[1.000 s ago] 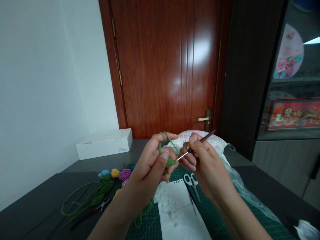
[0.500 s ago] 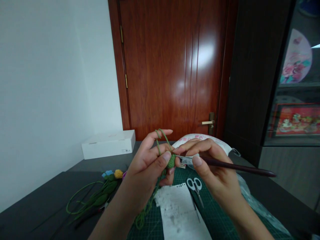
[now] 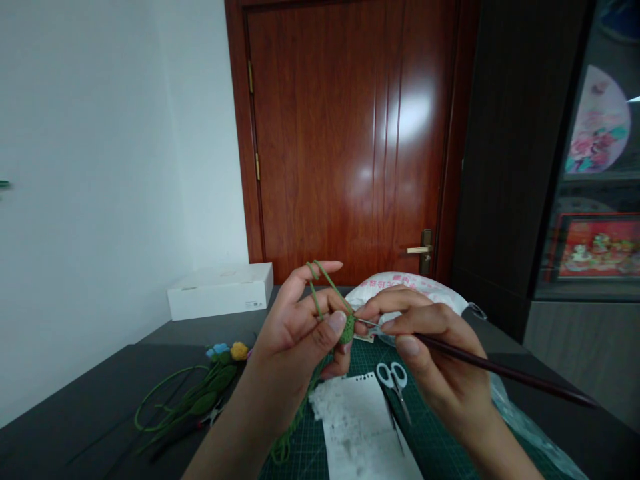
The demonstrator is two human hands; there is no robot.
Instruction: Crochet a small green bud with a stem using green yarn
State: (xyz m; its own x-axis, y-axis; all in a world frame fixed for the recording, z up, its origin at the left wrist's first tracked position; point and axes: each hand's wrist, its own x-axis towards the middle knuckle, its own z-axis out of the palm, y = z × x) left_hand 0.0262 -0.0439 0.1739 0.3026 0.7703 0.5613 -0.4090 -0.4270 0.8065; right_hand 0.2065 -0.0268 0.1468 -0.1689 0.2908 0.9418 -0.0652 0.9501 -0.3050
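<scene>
Between the thumb and fingers of my left hand [image 3: 305,333] a small green crochet piece [image 3: 347,329] is pinched. Green yarn [image 3: 327,277] loops around the raised left index finger and runs down to the piece. My right hand [image 3: 435,340] grips a crochet hook [image 3: 493,365] with a dark handle, its thin metal shaft reaching left to the top of the piece. The hook's very tip is too small to make out. Loose green yarn [image 3: 283,447] hangs below my left hand onto the mat.
White-handled scissors [image 3: 394,380] and a notepad sheet [image 3: 360,427] with white fluff lie on a green cutting mat [image 3: 440,440]. Crocheted flowers [image 3: 217,377] rest at left, near a white box [image 3: 220,293]. A white plastic bag [image 3: 410,283] lies behind my hands.
The hook's handle has swung down and out to the right, and my right hand sits slightly farther right. My left hand still pinches the crochet piece. The view has shifted slightly.
</scene>
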